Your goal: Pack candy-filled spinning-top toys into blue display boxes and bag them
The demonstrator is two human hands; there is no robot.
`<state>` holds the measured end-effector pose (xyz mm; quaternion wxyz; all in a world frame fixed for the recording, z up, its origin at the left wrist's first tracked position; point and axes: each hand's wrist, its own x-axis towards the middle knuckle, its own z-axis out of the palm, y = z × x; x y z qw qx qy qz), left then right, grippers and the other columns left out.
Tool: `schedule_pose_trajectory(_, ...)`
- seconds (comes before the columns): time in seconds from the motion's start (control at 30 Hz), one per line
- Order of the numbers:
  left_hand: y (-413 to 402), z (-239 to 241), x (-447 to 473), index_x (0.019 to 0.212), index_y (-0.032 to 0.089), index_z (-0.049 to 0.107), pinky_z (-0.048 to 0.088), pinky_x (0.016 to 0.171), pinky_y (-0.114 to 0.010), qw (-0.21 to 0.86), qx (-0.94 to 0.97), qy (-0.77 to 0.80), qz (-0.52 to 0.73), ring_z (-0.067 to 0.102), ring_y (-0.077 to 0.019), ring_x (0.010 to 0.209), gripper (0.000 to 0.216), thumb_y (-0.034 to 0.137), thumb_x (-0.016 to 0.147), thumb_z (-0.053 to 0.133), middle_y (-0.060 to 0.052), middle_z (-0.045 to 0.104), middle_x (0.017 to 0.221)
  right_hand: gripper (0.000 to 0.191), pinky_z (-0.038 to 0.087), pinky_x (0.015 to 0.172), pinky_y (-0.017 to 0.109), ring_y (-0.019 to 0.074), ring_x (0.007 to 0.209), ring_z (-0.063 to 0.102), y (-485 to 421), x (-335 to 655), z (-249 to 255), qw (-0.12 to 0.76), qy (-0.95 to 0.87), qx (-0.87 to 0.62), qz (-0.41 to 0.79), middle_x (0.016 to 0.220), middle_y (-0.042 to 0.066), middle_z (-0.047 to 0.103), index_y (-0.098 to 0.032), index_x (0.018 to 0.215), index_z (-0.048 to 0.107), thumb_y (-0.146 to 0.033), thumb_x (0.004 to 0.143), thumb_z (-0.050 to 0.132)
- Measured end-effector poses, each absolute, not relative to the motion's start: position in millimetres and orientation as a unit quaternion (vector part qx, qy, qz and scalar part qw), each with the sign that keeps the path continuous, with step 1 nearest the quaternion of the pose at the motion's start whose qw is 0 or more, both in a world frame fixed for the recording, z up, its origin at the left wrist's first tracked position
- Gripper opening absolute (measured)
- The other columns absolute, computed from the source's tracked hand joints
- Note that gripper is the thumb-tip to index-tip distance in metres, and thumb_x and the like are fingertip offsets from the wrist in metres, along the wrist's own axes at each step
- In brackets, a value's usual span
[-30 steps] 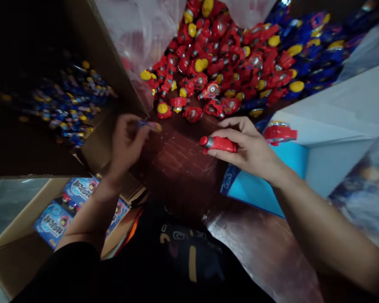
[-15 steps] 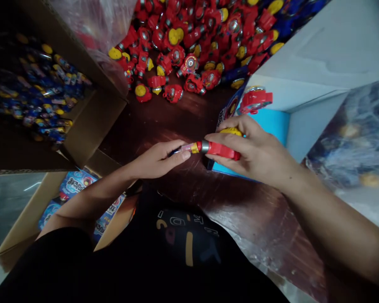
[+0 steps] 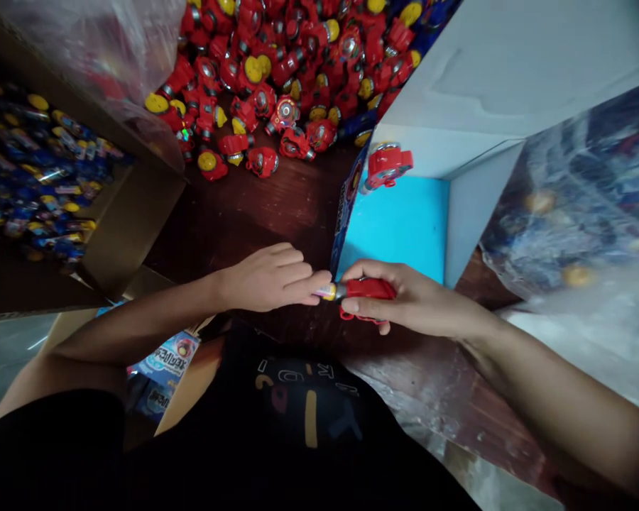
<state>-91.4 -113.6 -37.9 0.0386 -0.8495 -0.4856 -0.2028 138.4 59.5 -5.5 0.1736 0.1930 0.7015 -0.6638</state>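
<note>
My right hand (image 3: 405,294) is closed around a red plastic toy (image 3: 371,289) with a dark grey collar at its left end. My left hand (image 3: 274,278) pinches a small printed tube (image 3: 326,291) with a yellow band, mostly covered by the fingers. The tube's yellow end meets the collar, in line with it; whether it sits inside cannot be made out. Just beyond my hands stands an open display box (image 3: 399,227) with a bright blue floor. Another red toy (image 3: 388,167) with a yellow part is at the box's far left corner.
Many red and yellow toys (image 3: 295,142) are heaped at the back of the dark table (image 3: 234,213). A cardboard carton (image 3: 133,206) at left holds blue and yellow tubes (image 3: 47,177). Printed boxes (image 3: 170,355) lie lower left. A clear plastic bag (image 3: 580,220) lies at right.
Both hands have come nearer my body with the toy and tube, and the toy has turned in my right hand. My left fingers now cover more of the tube. The view has shifted right.
</note>
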Motion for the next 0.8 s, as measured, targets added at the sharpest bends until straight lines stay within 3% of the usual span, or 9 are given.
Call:
schedule_pose_trajectory(0.07, -110, -44, -93, 0.145, 0.027, 0.059, 0.046, 0.083, -0.034, 0.061, -0.839, -0.494, -0.222, 0.068, -0.0192, 0.087, 0.038, 0.042, 0.111, 0.065, 0.0, 0.077, 0.095, 0.052, 0.059, 0.056, 0.033, 0.0174, 0.069, 0.067, 72, 146, 2, 0.18, 0.695, 0.207, -0.664, 0.088, 0.004, 0.075, -0.021, 0.111, 0.068, -0.068, 0.09, 0.078)
schedule_pose_trajectory(0.13, -104, -51, -89, 0.163, 0.028, 0.043, 0.047, 0.105, -0.041, 0.053, -0.776, -0.573, -0.256, 0.07, -0.0274, 0.119, 0.071, 0.055, 0.105, 0.072, -0.011, 0.075, 0.133, 0.047, 0.062, 0.068, 0.039, 0.0227, 0.082, 0.07, 90, 153, 13, 0.068, 0.81, 0.205, -0.545, 0.098, 0.007, 0.075, -0.025, 0.114, 0.072, -0.066, 0.092, 0.076)
schedule_pose_trajectory(0.23, -92, -72, -65, 0.176, 0.011, 0.015, 0.034, 0.128, -0.055, -0.003, -0.673, -0.688, -0.269, 0.041, -0.0453, 0.159, 0.126, 0.071, 0.088, 0.083, -0.031, 0.038, 0.172, 0.036, 0.058, 0.077, 0.046, 0.0351, 0.102, 0.07, 115, 155, 28, -0.067, 0.943, 0.243, -0.215, 0.12, 0.015, 0.07, -0.026, 0.117, 0.078, -0.056, 0.098, 0.069)
schedule_pose_trajectory(0.3, -84, -91, -41, 0.176, 0.003, 0.008, 0.029, 0.133, -0.059, -0.047, -0.66, -0.713, -0.234, 0.029, -0.0483, 0.166, 0.138, 0.069, 0.084, 0.087, -0.035, 0.022, 0.178, 0.031, 0.052, 0.07, 0.042, 0.039, 0.104, 0.069, 121, 146, 30, -0.02, 0.961, 0.273, -0.045, 0.124, 0.019, 0.068, -0.022, 0.112, 0.08, -0.046, 0.102, 0.064)
schedule_pose_trajectory(0.43, -69, -119, -1, 0.176, 0.0, 0.008, 0.022, 0.137, -0.065, -0.106, -0.647, -0.736, -0.168, 0.023, -0.0447, 0.17, 0.126, 0.058, 0.093, 0.082, -0.032, 0.017, 0.18, 0.035, 0.027, 0.059, 0.032, 0.0316, 0.096, 0.069, 114, 117, 26, 0.155, 0.964, 0.189, 0.108, 0.117, 0.018, 0.07, -0.019, 0.11, 0.08, -0.032, 0.11, 0.047)
schedule_pose_trajectory(0.57, -64, -117, 9, 0.175, -0.001, 0.015, 0.02, 0.138, -0.067, -0.154, -0.641, -0.738, -0.143, 0.021, -0.0407, 0.171, 0.112, 0.055, 0.099, 0.075, -0.027, 0.014, 0.182, 0.028, 0.023, 0.061, 0.031, 0.0286, 0.093, 0.069, 116, 89, 20, 0.203, 0.955, 0.15, 0.155, 0.116, 0.016, 0.07, -0.021, 0.116, 0.078, -0.032, 0.108, 0.053)
schedule_pose_trajectory(0.63, -68, -110, 6, 0.175, -0.001, 0.017, 0.021, 0.137, -0.068, -0.163, -0.645, -0.73, -0.154, 0.023, -0.0395, 0.171, 0.11, 0.058, 0.1, 0.072, -0.025, 0.017, 0.182, 0.031, 0.029, 0.061, 0.032, 0.0317, 0.098, 0.07, 122, 78, 10, 0.185, 0.96, 0.138, 0.161, 0.122, 0.018, 0.07, -0.018, 0.121, 0.076, -0.04, 0.106, 0.06)
schedule_pose_trajectory(0.7, -79, -102, -5, 0.174, 0.001, 0.024, 0.022, 0.137, -0.065, -0.152, -0.645, -0.723, -0.195, 0.028, -0.0368, 0.169, 0.103, 0.064, 0.103, 0.066, -0.024, 0.025, 0.181, 0.046, 0.041, 0.067, 0.037, 0.0378, 0.107, 0.068, 127, 72, -5, 0.105, 0.971, 0.121, 0.177, 0.13, 0.021, 0.07, -0.015, 0.13, 0.073, -0.052, 0.105, 0.06)
schedule_pose_trajectory(0.8, -110, -88, -48, 0.166, 0.015, 0.043, 0.022, 0.138, -0.058, -0.064, -0.587, -0.758, -0.276, 0.042, -0.0298, 0.162, 0.073, 0.06, 0.11, 0.054, -0.016, 0.045, 0.173, 0.063, 0.051, 0.085, 0.053, 0.0453, 0.116, 0.065, 126, 75, -25, -0.026, 0.976, 0.105, 0.191, 0.134, 0.026, 0.068, -0.011, 0.137, 0.071, -0.062, 0.109, 0.047)
